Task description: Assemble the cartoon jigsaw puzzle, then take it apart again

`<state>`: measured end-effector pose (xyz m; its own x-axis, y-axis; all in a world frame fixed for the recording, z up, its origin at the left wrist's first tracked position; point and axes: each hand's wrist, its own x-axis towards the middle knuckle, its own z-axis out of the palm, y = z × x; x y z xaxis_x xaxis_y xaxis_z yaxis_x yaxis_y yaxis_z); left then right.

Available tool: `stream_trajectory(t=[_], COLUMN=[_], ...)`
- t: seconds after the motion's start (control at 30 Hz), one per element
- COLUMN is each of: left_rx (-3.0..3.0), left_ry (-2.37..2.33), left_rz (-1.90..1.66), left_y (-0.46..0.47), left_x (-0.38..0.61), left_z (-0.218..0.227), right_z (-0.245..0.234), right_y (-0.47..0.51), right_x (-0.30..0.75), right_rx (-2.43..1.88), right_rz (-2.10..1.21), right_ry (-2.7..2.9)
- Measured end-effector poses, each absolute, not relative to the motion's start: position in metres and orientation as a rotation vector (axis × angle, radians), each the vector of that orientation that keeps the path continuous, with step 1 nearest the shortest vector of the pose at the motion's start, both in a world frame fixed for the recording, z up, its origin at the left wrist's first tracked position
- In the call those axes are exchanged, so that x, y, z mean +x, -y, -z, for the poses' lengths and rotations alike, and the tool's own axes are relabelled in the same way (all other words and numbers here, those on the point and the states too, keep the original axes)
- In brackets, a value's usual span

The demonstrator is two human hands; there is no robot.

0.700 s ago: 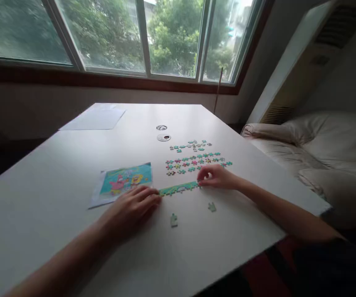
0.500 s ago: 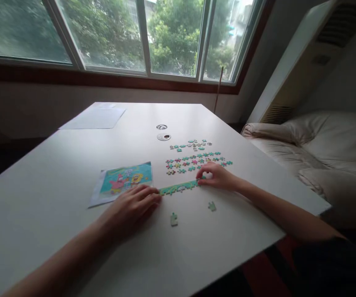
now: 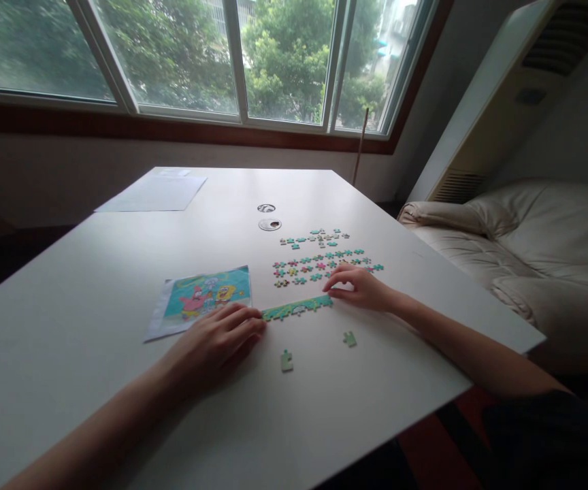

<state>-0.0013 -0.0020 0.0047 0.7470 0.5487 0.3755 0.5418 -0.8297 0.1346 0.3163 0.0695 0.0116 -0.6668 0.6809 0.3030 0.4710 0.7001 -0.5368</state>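
A joined strip of green jigsaw pieces (image 3: 297,309) lies on the white table, its lower edge knobbed. My left hand (image 3: 230,330) rests flat, fingers stretched out, with the fingertips at the strip's left end. At the other end is my right hand (image 3: 358,287), fingers curved and thumb apart from them, with no piece visible between. Two loose pale green pieces, one puzzle piece (image 3: 286,361) and another puzzle piece (image 3: 350,338), lie nearer to me. Beside my left hand, partly under it, is a cartoon picture sheet (image 3: 207,296).
Rows of loose jigsaw pieces (image 3: 317,267) lie beyond the strip, with a looser group of pieces (image 3: 319,238) behind them. Two round table inserts (image 3: 270,224) sit farther back. White paper (image 3: 154,193) lies at the far left. A pale sofa (image 3: 529,252) stands right of the table.
My right hand has eased slightly up off the strip's right end, and more of that end shows. My left hand stays in place.
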Motion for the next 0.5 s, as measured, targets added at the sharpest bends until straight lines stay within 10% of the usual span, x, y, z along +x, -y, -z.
stream_trajectory(t=[0.5], left_rx=[2.926], left_ry=[-0.924], left_rz=[-0.630], left_y=[0.003], left_x=[-0.004], left_z=[-0.004], right_z=[-0.025], right_y=[-0.073], right_x=[0.329], right_rx=[-1.114], right_rz=[-0.704], right_ry=[2.592])
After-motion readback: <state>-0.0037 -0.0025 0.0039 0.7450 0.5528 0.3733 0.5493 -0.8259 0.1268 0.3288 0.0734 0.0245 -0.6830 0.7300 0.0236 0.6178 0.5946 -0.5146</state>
